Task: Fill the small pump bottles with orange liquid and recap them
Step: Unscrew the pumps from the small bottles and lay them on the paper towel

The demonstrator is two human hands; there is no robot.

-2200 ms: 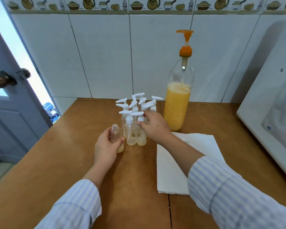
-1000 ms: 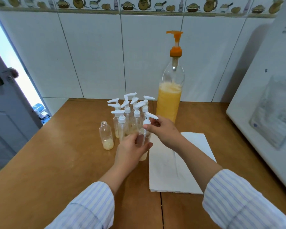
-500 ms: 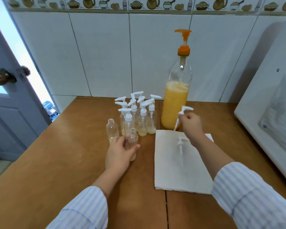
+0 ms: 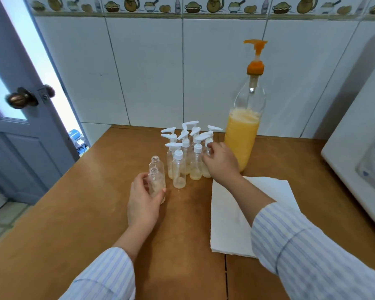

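We are noting the left hand (image 4: 144, 199) gripping an uncapped small bottle (image 4: 157, 181) on the worktop (image 4: 52, 224), a second open bottle (image 4: 155, 162) just behind. The right hand (image 4: 222, 162) is reaching into the capped pump bottles (image 4: 186, 152), fingers curled on one. The big orange dispenser (image 4: 244, 135) is standing beside, paper towel (image 4: 230, 217) nearer.

We count 2 uncapped small bottles (image 4: 157, 177), one right behind the other. The capped pump bottles (image 4: 179, 167) stand in a tight cluster, roughly 8 or 9; exact number unclear because they overlap. 1 large bottle of orange liquid (image 4: 244, 131) with an orange pump. 1 white paper towel (image 4: 232, 215). 2 hands: left hand (image 4: 143, 202), right hand (image 4: 221, 162).
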